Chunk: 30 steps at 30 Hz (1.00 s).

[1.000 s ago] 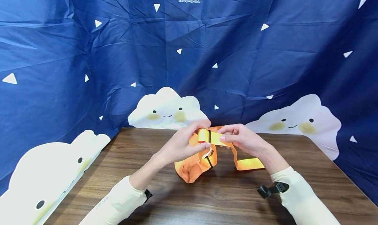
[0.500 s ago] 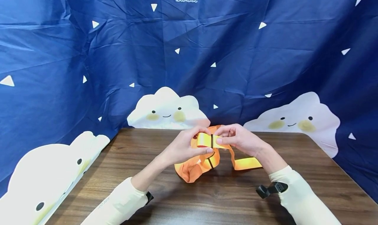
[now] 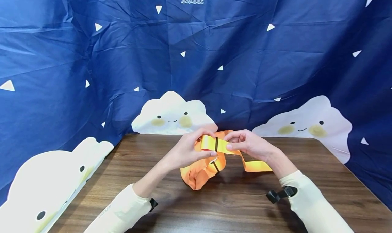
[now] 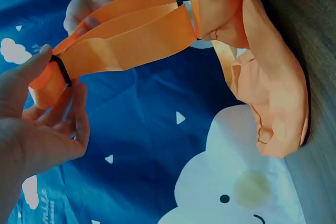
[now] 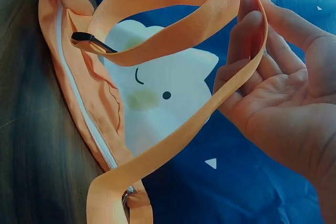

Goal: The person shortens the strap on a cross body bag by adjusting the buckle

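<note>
An orange bag (image 3: 196,177) with a white zipper (image 5: 86,90) rests on the wooden table, its webbing strap (image 3: 258,166) raised in both hands. A black strap slider (image 3: 216,144) sits across the lifted webbing. My left hand (image 3: 185,150) grips the slider by its ends, thumb on one side and fingers on the other, with a strap loop (image 4: 47,90) between them. Just right of it, my right hand (image 3: 252,146) pinches the strap between thumb and fingers. A second black buckle (image 3: 215,167) hangs lower, close to the bag. The strap's tail trails down to the table on the right.
The brown wooden table (image 3: 239,205) runs to a back edge just behind the bag. A navy cloth (image 3: 196,56) with white triangles and clouds hangs behind and on both sides. A black band device (image 3: 281,194) sits on the right sleeve.
The right fingertips came closer to the slider half a second ago and are now slightly farther from it. The strap tail has lifted a little. Both hands keep their hold.
</note>
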{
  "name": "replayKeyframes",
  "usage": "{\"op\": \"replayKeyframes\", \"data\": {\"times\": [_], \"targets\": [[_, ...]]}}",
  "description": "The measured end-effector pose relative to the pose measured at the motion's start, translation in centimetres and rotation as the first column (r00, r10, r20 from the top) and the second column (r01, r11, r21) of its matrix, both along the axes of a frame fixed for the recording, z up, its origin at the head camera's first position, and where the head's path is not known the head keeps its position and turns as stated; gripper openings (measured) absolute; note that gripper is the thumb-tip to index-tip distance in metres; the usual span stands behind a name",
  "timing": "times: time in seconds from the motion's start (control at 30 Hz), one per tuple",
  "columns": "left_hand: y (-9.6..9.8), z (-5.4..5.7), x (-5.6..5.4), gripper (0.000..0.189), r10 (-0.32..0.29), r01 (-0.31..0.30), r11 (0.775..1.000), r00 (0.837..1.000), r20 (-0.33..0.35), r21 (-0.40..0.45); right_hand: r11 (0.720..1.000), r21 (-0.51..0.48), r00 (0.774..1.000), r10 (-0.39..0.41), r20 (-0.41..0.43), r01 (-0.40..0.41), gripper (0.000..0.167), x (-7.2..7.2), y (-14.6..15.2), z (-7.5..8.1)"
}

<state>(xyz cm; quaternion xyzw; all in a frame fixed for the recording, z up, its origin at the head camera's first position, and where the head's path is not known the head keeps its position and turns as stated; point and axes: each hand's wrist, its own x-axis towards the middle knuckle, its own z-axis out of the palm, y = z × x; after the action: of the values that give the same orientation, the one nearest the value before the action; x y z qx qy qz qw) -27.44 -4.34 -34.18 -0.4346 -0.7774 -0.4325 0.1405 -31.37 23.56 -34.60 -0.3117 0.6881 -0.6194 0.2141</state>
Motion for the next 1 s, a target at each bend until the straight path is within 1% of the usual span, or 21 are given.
{"op": "replayKeyframes", "data": {"times": [0.1, 0.2, 0.3, 0.37, 0.53, 0.7, 0.8, 0.9, 1.0], "targets": [[0.1, -0.3, 0.0, 0.047, 0.006, -0.006, 1.0, 1.0, 0.016, -0.001, 1.0, 0.004, 1.0, -0.008, -0.012, 0.009, 0.02, 0.0, -0.2, -0.2], [0.2, -0.5, 0.1, 0.048, 0.014, -0.014, 1.0, 0.999, 0.046, -0.003, 1.0, 0.01, 0.999, -0.017, -0.041, 0.018, 0.02, 0.2, -0.6, -0.1], [0.2, -0.6, 0.1, 0.048, 0.012, -0.012, 1.0, 0.997, 0.079, -0.001, 0.999, 0.023, 0.997, -0.026, -0.078, 0.028, 0.021, 0.6, -1.0, 0.2], [0.2, -0.5, 0.1, 0.048, 0.014, -0.015, 1.0, 0.996, 0.089, 0.001, 0.999, 0.034, 0.995, -0.039, -0.095, 0.042, 0.021, 0.8, -1.2, 0.4], [0.3, -0.2, 0.2, 0.048, 0.014, -0.014, 1.0, 0.996, 0.083, 0.006, 0.992, 0.07, 0.987, -0.094, -0.127, 0.103, 0.02, 1.4, -1.4, 0.8], [0.4, -0.3, 0.1, 0.047, -0.01, 0.01, 1.0, 0.998, 0.066, 0.0, 0.987, 0.105, 0.979, -0.1, -0.178, 0.12, 0.02, 1.8, -1.6, 1.0], [0.3, -0.2, 0.1, 0.047, 0.0, 0.0, 1.0, 0.999, 0.05, -0.003, 0.987, 0.111, 0.979, -0.097, -0.177, 0.118, 0.021, 1.8, -1.5, 1.1], [0.0, 0.0, 0.2, 0.047, 0.02, -0.02, 1.0, 0.999, 0.041, 0.013, 0.987, 0.109, 0.985, -0.103, -0.139, 0.119, 0.022, 1.6, -1.1, 1.2], [-0.3, 0.2, 0.1, 0.047, 0.035, -0.038, 0.998, 0.998, 0.049, 0.045, 0.991, 0.093, 0.992, -0.085, -0.098, 0.095, 0.023, 1.1, -0.5, 1.0]]}}
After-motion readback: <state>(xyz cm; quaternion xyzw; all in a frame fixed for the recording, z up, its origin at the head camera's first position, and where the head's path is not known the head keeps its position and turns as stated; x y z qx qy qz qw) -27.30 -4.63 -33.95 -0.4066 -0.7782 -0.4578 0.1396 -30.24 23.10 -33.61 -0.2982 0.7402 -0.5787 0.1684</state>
